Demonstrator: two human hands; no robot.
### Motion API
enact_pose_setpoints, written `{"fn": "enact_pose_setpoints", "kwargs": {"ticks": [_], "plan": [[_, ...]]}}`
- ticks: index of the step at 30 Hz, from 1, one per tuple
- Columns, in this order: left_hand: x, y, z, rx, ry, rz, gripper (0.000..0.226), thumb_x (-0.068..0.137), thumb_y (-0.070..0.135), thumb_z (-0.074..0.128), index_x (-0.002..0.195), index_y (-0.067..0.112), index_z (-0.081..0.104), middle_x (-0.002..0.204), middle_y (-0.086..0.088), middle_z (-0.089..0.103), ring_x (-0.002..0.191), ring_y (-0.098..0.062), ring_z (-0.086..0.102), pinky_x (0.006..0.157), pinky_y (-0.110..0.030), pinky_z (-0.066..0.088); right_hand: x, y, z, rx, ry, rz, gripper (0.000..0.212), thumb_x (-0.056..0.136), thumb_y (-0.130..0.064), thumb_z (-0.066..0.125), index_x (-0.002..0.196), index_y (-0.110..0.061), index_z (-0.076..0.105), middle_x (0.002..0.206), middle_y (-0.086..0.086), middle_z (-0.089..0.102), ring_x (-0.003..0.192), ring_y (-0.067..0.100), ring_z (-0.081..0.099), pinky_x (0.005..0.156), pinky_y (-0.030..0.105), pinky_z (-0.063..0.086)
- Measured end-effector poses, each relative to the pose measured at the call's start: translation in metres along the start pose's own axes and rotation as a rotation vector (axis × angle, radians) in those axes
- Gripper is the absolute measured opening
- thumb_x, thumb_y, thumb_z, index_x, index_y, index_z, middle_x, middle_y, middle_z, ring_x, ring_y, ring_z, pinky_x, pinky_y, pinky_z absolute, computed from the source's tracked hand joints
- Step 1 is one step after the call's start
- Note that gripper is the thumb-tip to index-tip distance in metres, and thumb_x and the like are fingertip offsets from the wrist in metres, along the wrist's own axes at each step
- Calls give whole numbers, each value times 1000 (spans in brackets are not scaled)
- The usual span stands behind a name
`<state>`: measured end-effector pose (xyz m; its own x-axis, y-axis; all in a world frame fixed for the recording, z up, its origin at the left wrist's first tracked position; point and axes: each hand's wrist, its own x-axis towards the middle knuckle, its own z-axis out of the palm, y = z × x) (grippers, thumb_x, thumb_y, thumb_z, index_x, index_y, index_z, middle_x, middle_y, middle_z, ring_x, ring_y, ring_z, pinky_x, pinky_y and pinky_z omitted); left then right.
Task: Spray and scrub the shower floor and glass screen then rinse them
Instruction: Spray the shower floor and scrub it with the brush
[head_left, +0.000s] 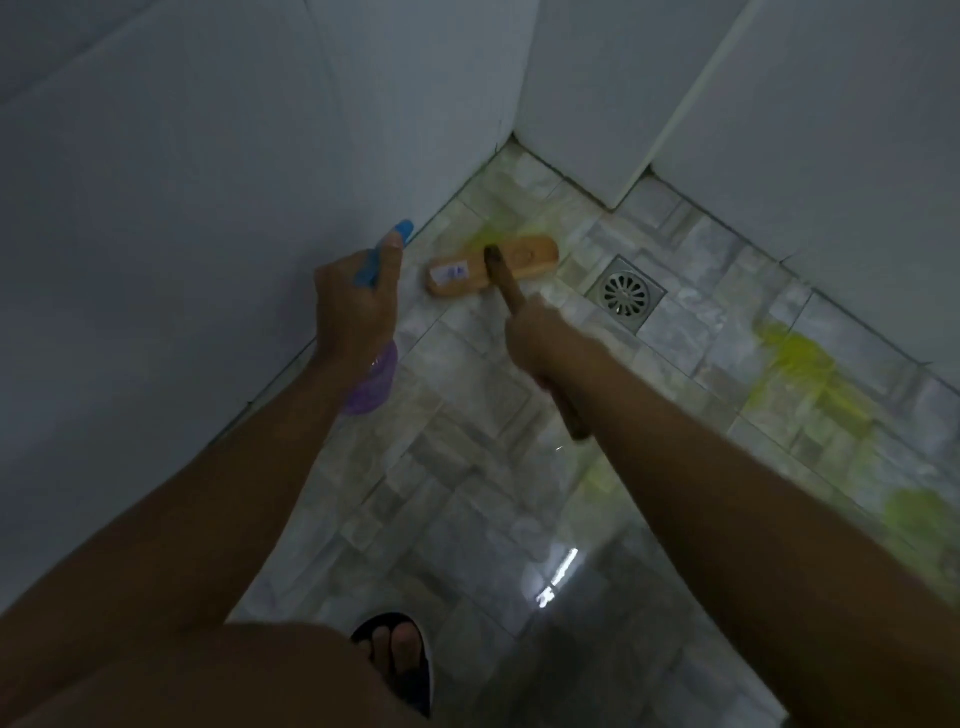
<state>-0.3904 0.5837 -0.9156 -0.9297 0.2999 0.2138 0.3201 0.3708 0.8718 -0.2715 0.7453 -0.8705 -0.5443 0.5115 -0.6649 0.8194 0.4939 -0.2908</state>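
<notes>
- Curled tight, the fingers of my right hand (540, 332) clamp the wooden brush handle (506, 283), which runs forward and down from my fist; its end pokes out behind my palm.
- Beyond that fist, the brush head (493, 265) lies flat on the shower floor (467, 467), at a yellow-green smear (485, 236) near the far corner.
- Left of the brush, my left hand (356, 306) grips the spray bottle (371, 384), with its blue nozzle above my thumb and its purple body hanging below my wrist, close to the wall (156, 208).
- Right of the brush head, near it, sits the metal floor drain (626, 293).
- Further right, past my right forearm, more cleaner patches (800, 358) lie on the tiles.
- Below both arms, my toes in a dark slipper (397, 654) stand on shiny tiles.
</notes>
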Motion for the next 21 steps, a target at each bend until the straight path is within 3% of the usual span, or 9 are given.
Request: {"fn": "enact_pose_setpoints", "kwargs": {"ticks": [2,5,9,12,13,16,18,19,21], "plan": [[1,1,0,7,-4,9,85,99,67,41,62,-8,55,56,-27,55,51,-43,55,45,-50,42,-31,33,16,5,-47,15,44,106,-20,37,144,2,33,138,22,51,119,35,56,89,41,49],[2,0,-2,0,6,8,85,100,66,41,62,-9,55,55,-27,55,50,-43,55,45,-50,42,-46,54,17,64,-89,129,42,107,-29,37,141,-4,33,131,18,53,98,31,60,65,37,50],[-4,-3,-7,-3,16,41,82,101,62,40,63,-8,57,56,-25,56,51,-42,56,46,-49,44,9,26,-13,61,-33,117,47,106,-21,38,149,-5,30,125,18,57,81,27,61,48,33,48],[-8,-2,-7,-26,14,47,81,102,61,41,63,-8,56,55,-26,54,50,-43,54,46,-48,42,48,-9,-45,84,39,71,38,103,-10,41,138,2,43,101,19,65,74,31,67,63,40,60],[-8,-2,-7,-29,16,52,80,102,61,41,63,-8,56,55,-26,54,50,-43,53,45,-48,42,53,-17,-50,73,32,62,37,101,-7,41,137,4,43,104,21,67,78,33,68,69,42,61],[-6,-1,-6,-3,18,64,80,102,60,41,62,-7,55,54,-25,54,49,-42,54,46,-49,42,40,-23,-41,-21,16,30,44,101,-5,44,143,7,37,124,23,60,83,31,65,61,36,52],[-5,-2,-6,-3,17,49,81,102,61,41,61,-8,55,54,-25,54,50,-42,54,48,-50,43,12,-5,-18,-81,16,14,47,104,-11,42,148,2,31,129,20,56,102,33,63,72,38,52],[-3,-1,-6,-6,17,43,82,102,62,40,61,-8,54,54,-25,54,50,-42,54,48,-50,43,-5,11,-8,-86,11,8,43,105,-16,40,145,-1,35,119,16,57,97,32,63,74,39,52],[-2,-2,-5,4,13,37,82,102,63,39,61,-7,54,54,-25,53,50,-42,54,47,-50,42,-36,41,6,-41,-37,56,34,107,-25,38,135,-7,41,95,7,53,76,24,59,58,37,53]]}}
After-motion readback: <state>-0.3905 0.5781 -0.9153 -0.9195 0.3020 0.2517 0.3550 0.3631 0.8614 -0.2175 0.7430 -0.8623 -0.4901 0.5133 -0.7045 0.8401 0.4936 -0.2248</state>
